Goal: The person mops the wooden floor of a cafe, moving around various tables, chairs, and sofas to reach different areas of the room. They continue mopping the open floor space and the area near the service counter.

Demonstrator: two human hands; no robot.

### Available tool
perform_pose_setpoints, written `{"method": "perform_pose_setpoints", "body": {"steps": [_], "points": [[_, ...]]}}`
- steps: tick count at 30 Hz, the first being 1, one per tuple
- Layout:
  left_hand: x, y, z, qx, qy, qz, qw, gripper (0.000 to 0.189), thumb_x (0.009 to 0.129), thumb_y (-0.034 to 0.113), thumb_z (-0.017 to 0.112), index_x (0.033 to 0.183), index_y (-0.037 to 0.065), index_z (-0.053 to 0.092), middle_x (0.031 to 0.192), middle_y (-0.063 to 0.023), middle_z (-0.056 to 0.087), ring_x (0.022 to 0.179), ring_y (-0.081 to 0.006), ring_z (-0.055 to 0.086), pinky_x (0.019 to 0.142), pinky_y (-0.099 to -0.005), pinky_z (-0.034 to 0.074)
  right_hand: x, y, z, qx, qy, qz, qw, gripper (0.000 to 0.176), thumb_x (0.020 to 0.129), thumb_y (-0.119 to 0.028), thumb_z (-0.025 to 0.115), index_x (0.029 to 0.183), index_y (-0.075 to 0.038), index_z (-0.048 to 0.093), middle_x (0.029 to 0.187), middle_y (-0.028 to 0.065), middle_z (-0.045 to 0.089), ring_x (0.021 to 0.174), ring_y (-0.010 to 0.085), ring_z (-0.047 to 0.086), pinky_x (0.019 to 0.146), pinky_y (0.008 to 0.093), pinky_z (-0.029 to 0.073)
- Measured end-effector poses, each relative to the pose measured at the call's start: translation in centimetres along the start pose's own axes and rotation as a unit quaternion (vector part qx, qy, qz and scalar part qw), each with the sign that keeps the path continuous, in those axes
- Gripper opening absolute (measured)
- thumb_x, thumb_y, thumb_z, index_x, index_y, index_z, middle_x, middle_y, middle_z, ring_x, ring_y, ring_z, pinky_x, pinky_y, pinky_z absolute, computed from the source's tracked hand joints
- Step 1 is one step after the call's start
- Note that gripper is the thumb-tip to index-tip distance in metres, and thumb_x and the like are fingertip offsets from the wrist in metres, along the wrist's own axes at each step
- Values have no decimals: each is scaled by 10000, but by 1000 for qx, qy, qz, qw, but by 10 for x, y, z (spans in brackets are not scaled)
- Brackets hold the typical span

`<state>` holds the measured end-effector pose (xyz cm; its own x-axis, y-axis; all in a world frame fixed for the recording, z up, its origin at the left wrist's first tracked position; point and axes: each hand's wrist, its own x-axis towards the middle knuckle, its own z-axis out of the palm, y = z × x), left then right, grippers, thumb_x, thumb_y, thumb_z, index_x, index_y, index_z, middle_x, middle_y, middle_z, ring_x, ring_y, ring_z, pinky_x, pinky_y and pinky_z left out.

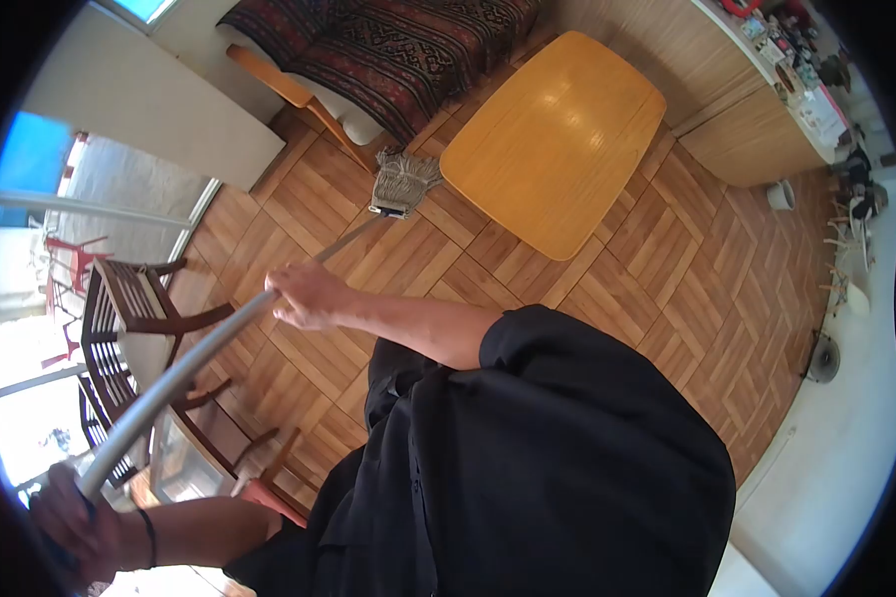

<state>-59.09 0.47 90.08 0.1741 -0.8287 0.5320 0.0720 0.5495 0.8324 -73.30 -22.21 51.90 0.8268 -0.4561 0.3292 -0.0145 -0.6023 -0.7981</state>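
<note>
I hold a mop with a long grey metal handle in both hands. My right hand grips the handle midway, its arm coming out of a black sleeve. At the lower left, my left hand, with a dark band on the wrist, grips the handle's upper end. The stringy grey mop head rests on the wooden parquet floor, just beside the corner of a light wooden table.
A sofa with a dark patterned cover stands past the mop head. Dark wooden chairs stand at the left by a bright window. A wooden counter with small items runs along the upper right.
</note>
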Motion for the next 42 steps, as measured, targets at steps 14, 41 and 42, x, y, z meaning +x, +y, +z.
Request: {"method": "perform_pose_setpoints", "body": {"steps": [14,41,42], "points": [[-99,10,273,219,161,72,960,216,952,172,536,917,-27,611,523,-13,335,411,-113,300,383,-272,228,-229,-56,-68,11,-55,71,996,328,853,-272,706,1025,-39,551,983,167,635,1021,337,614,873,446,493],[-512,12,649,254,747,112,604,322,914,134,626,654,77,443,571,-15,395,481,-135,382,476,-305,367,-744,-106,-196,-57,-320,31,945,297,897,-296,635,1125,-140,527,1158,40,622,1183,242,568,998,525,379],[-484,-14,703,262,795,94,539,315,939,162,603,679,84,444,567,-18,391,480,-134,375,474,-298,359,-764,-88,-216,-54,-304,28,951,285,892,-286,640,1106,-139,522,1129,35,626,1158,246,579,974,523,392]]}}
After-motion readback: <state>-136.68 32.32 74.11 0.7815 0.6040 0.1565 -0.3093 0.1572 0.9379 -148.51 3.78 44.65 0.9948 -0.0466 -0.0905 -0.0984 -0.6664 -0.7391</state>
